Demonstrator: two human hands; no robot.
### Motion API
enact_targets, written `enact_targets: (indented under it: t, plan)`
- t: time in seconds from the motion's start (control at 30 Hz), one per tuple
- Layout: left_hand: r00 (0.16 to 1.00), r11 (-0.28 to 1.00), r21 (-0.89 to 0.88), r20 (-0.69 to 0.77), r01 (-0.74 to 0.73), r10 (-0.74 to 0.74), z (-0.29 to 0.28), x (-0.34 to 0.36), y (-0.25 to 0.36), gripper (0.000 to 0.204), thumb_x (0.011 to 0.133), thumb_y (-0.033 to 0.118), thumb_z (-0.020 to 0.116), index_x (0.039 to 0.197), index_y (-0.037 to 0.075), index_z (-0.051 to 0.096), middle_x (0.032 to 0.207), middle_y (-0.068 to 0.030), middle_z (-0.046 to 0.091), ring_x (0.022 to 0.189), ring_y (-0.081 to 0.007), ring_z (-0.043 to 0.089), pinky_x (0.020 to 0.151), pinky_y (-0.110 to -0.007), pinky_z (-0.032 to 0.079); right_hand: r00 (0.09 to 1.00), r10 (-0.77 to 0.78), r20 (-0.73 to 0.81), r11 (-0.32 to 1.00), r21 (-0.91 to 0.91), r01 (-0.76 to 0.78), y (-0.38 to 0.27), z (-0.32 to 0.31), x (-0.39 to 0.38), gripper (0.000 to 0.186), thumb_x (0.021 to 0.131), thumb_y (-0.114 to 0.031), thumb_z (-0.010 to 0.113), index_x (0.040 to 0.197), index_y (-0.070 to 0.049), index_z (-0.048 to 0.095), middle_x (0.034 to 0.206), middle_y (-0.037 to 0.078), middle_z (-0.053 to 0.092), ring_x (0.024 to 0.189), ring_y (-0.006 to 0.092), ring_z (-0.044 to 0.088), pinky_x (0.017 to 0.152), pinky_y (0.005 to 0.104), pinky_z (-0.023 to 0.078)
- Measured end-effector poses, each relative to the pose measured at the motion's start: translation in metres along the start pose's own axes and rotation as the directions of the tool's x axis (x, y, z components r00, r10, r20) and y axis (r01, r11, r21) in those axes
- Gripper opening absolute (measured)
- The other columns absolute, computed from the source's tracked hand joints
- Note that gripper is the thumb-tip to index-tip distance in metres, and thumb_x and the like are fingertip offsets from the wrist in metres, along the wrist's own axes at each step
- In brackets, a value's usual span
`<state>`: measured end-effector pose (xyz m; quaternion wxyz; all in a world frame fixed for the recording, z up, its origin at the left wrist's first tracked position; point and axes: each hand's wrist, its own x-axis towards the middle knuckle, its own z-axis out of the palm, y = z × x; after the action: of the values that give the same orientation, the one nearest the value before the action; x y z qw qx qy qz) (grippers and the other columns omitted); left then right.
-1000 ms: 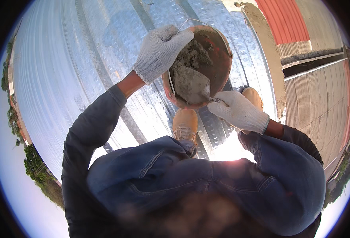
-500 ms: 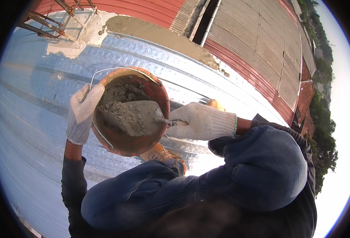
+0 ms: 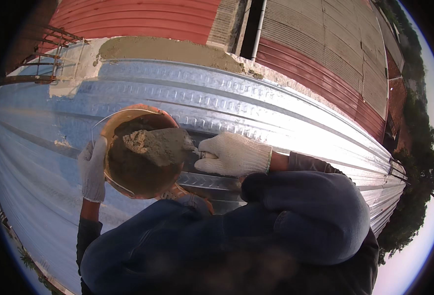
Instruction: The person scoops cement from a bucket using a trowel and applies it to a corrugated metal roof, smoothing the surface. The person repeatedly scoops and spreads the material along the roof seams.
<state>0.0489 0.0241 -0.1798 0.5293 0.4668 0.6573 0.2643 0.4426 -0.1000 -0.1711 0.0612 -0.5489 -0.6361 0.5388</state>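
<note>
My left hand, in a white knit glove, grips the left rim of an orange bucket. The bucket has a thin wire handle and holds wet grey mortar. My right hand, gloved the same way, is closed round the handle of a trowel. The blade lies over the bucket's mouth, its heel at the right rim, and carries a heap of mortar. Most of the trowel's handle is hidden in my fingers.
Ridged shiny metal roofing spreads around me. Along its far edge runs a strip of wet mortar. Rusty rebar sticks out at the far left. Beyond are red roof sheets. My bent knees are close below my hands.
The view has shifted, with bucket and hands now farther left in the picture. Relative to the bucket, the loaded trowel has moved slightly right, its heel now reaching the rim.
</note>
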Motion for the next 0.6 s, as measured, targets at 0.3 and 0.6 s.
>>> enact_targets:
  t: [0.3, 0.6]
  plan:
    - [0.975, 0.955, 0.194, 0.049, -0.223, 0.218, 0.092, -0.051, 0.096, 0.025, 0.11, 0.03, 0.079, 0.099, 0.007, 0.076, 0.085, 0.0067, 0.067, 0.077, -0.0025, 0.059, 0.068, -0.024, 0.049, 0.947, -0.288, -0.144, 0.831, -0.528, 0.173, 0.02, -0.02, -0.013, 0.028, 0.1, -0.032, 0.079, 0.114, -0.01, 0.07, 0.092, 0.014, 0.074, 0.085, 0.0371, 0.077, 0.076, 0.0501, 0.061]
    - [0.893, 0.878, 0.17, 0.024, -0.447, 0.45, 0.14, -0.047, 0.118, 0.033, 0.107, 0.024, 0.082, 0.084, 0.007, 0.066, 0.077, 0.0069, 0.053, 0.072, -0.0036, 0.043, 0.061, -0.026, 0.038, 0.93, -0.303, -0.207, 0.89, -0.41, 0.198, 0.022, -0.067, -0.044, 0.027, 0.1, -0.033, 0.079, 0.111, -0.009, 0.074, 0.09, 0.017, 0.075, 0.087, 0.0399, 0.077, 0.075, 0.0511, 0.06]
